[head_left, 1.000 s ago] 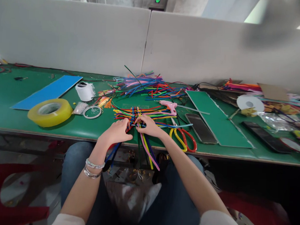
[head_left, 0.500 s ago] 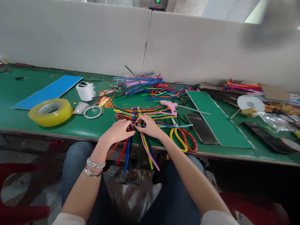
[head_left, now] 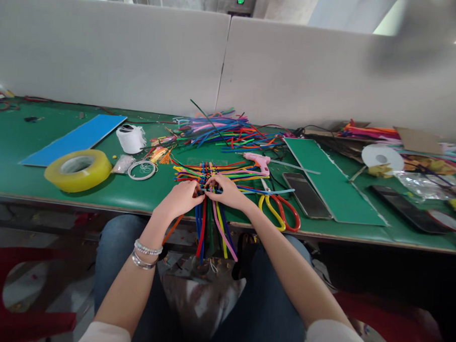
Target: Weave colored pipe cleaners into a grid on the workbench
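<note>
At the table's front edge lies a woven mat of colourful pipe cleaners (head_left: 206, 169), their loose ends fanning right and hanging over the edge. My left hand (head_left: 183, 196) is closed in a pinch at the lower left of the weave. Touching fingertips nearly with it, my right hand (head_left: 224, 192) pinches at the same spot from the right. A light blue pipe cleaner (head_left: 276, 192) runs out rightward from under the right hand. A red pipe cleaner (head_left: 201, 230) and a pink one (head_left: 225, 236) dangle below. The exact strands between my fingertips are partly hidden.
Behind the weave is a heap of pipe cleaners (head_left: 214, 130). To the right are a pink glue gun (head_left: 257, 161), scissors (head_left: 286, 214), a phone (head_left: 306, 195) and a green board (head_left: 336, 186). Left are yellow tape (head_left: 99, 173), white thread (head_left: 130, 140) and a blue board (head_left: 76, 140).
The hanging red pipe cleaner has swung right toward the middle strands, and the pink one's tip has shifted slightly left. Both hands stay at nearly the same place.
</note>
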Demonstrator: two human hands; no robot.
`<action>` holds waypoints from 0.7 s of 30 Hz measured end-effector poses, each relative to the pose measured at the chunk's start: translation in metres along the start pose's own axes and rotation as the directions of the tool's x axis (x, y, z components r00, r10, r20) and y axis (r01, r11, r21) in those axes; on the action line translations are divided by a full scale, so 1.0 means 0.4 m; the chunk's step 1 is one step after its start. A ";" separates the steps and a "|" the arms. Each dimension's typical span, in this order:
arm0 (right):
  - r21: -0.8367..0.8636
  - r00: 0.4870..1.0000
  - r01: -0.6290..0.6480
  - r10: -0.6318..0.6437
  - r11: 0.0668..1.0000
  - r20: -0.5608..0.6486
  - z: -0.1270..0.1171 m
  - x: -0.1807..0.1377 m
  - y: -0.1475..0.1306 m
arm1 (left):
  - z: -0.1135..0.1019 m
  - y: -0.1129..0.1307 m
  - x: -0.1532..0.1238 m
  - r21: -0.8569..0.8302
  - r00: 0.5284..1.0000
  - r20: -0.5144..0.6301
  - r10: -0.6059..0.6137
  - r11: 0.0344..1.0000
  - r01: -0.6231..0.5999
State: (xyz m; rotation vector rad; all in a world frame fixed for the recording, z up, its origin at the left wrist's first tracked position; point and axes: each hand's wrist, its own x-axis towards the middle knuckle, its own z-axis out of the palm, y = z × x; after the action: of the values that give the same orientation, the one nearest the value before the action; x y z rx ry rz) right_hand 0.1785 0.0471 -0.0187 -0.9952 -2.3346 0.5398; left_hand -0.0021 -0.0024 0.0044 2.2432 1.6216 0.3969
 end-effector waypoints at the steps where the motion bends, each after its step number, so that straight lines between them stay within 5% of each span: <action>1: -0.004 1.000 -0.008 0.008 1.000 -0.001 0.000 0.000 -0.001 | 0.002 0.005 0.000 0.017 1.000 -0.006 -0.012 1.000 0.012; 14: -0.010 1.000 -0.020 0.020 1.000 0.004 0.003 0.001 0.002 | 0.000 0.038 -0.009 0.252 0.997 -0.038 -0.070 0.965 0.077; 21: -0.033 1.000 -0.004 0.004 0.999 -0.001 0.002 -0.001 -0.002 | -0.010 0.031 -0.005 0.146 0.998 0.030 -0.061 0.988 0.056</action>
State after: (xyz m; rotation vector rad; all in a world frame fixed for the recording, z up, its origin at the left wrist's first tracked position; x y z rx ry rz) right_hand 0.1778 0.0462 -0.0191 -1.0151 -2.3481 0.5036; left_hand 0.0063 -0.0075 0.0131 2.2865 1.7451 0.2308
